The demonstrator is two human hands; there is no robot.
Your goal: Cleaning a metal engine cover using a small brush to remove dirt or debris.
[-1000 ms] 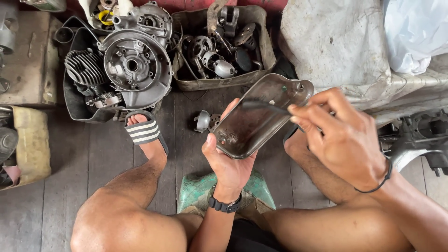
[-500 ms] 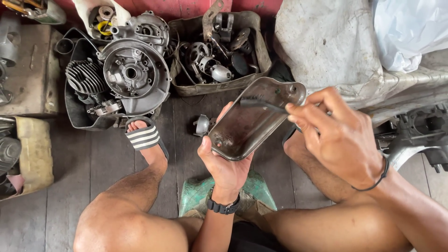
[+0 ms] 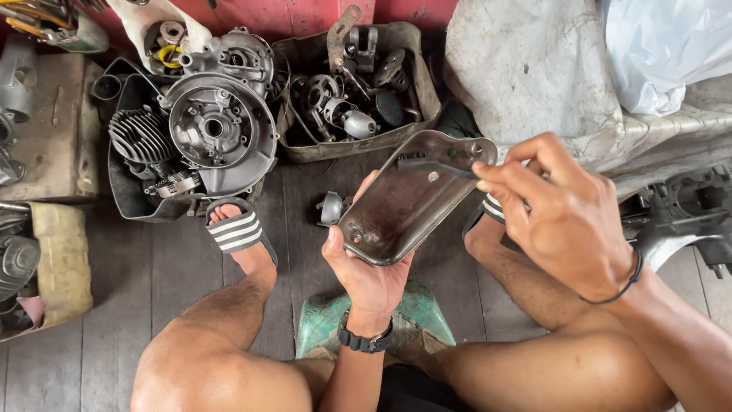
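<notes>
My left hand grips the near end of a dirty, curved metal cover, holding it tilted with its hollow side up. A dark wristwatch is on that wrist. My right hand, with a thin black band at the wrist, pinches a thin dark strip that lies along the cover's far rim. I sit on a low green stool with my knees apart. A small grey metal part lies on the plank floor just left of the cover.
A grey engine crankcase with a finned cylinder sits in a black tray at upper left. A worn box of engine parts stands behind the cover. A dirty sack and white plastic bag lie at right. My striped sandal rests on the floor.
The cover has tipped slightly and stays in my left hand. My right hand's fingers have shifted along the far rim with the dark strip. The view has drifted a little.
</notes>
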